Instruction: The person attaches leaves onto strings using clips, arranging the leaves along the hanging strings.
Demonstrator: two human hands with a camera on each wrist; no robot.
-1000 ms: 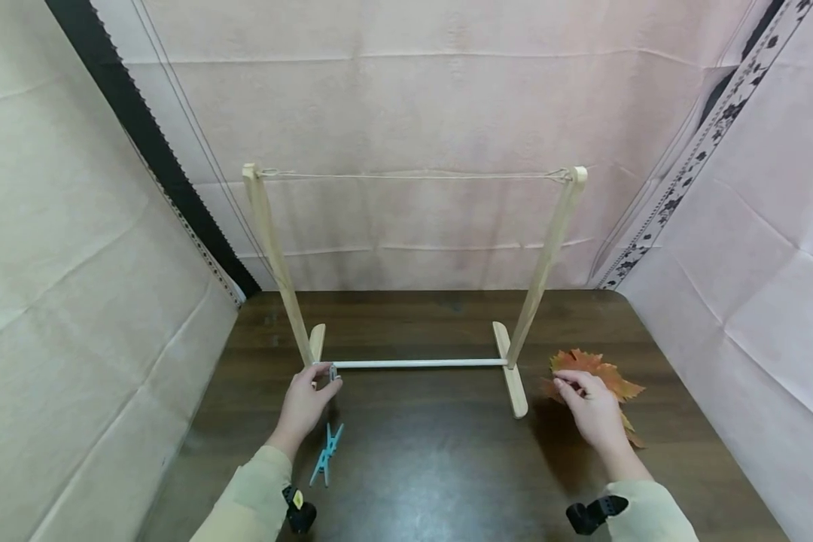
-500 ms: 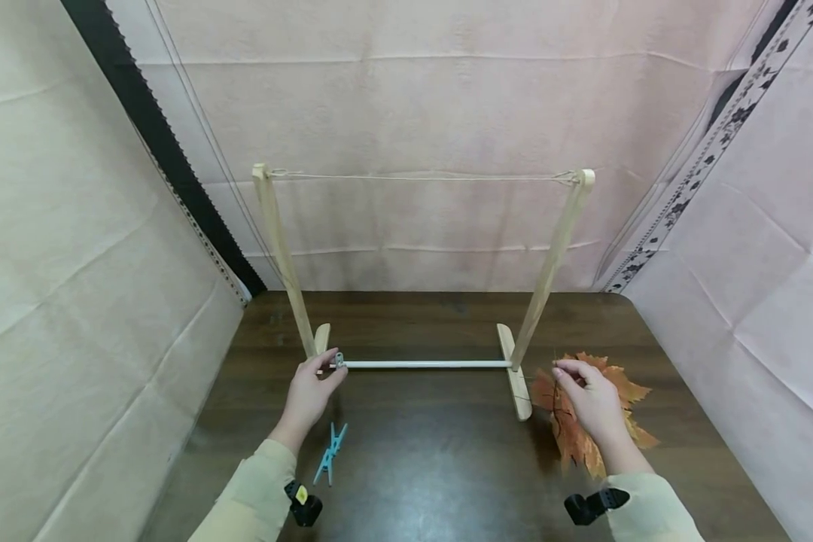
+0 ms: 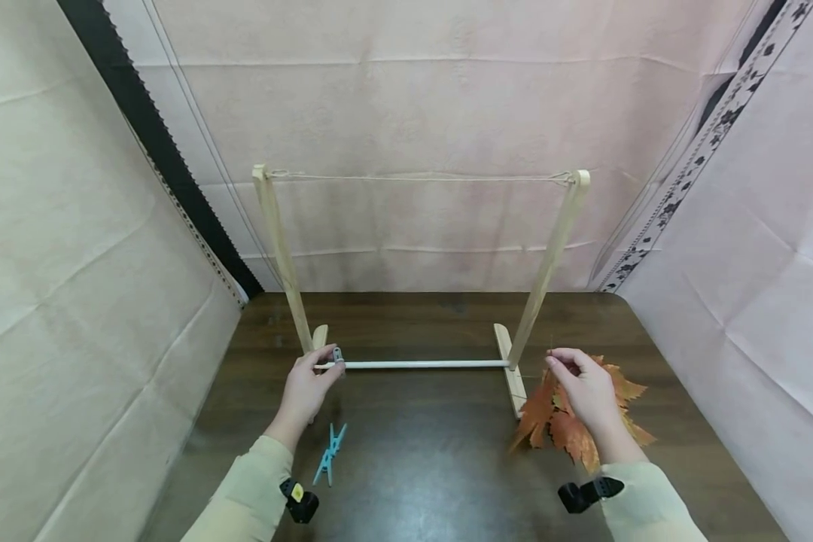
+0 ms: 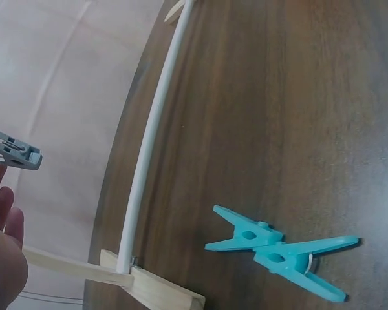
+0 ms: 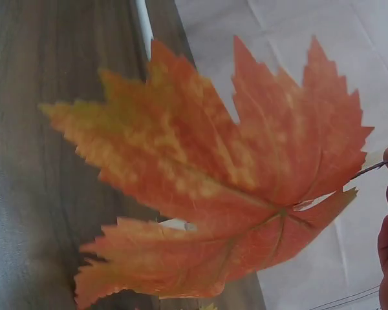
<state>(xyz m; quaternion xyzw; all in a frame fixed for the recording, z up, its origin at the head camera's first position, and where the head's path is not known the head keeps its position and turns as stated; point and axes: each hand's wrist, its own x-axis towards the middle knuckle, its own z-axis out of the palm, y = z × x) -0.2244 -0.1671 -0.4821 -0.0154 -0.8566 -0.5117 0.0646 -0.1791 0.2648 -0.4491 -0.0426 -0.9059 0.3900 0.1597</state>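
Observation:
My left hand [image 3: 306, 388] pinches a small grey clothespin [image 4: 16, 154] between thumb and fingers, near the stand's left foot. With fingertips, my right hand [image 3: 588, 388] pinches the thin dark stem [image 5: 370, 169] of an orange maple leaf [image 5: 213, 161], which hangs beneath the hand with jagged lobes spread. More orange leaf [image 3: 626, 384] shows behind the right wrist. A turquoise clothespin [image 4: 281, 248] lies on the table beside the left forearm. Ahead, a string [image 3: 413, 178] runs between the tops of two wooden posts.
Both posts, the right one [image 3: 549, 260] included, rise from wooden feet joined by a white rod [image 3: 427, 364] low over the brown table [image 3: 420, 452]. Pale cloth [image 3: 413, 113] hangs behind and at both sides.
The right hand has lifted slightly and moved a little left, bringing the leaf up by its stem so its broad face now shows. The left hand has turned the grey clothespin upward.

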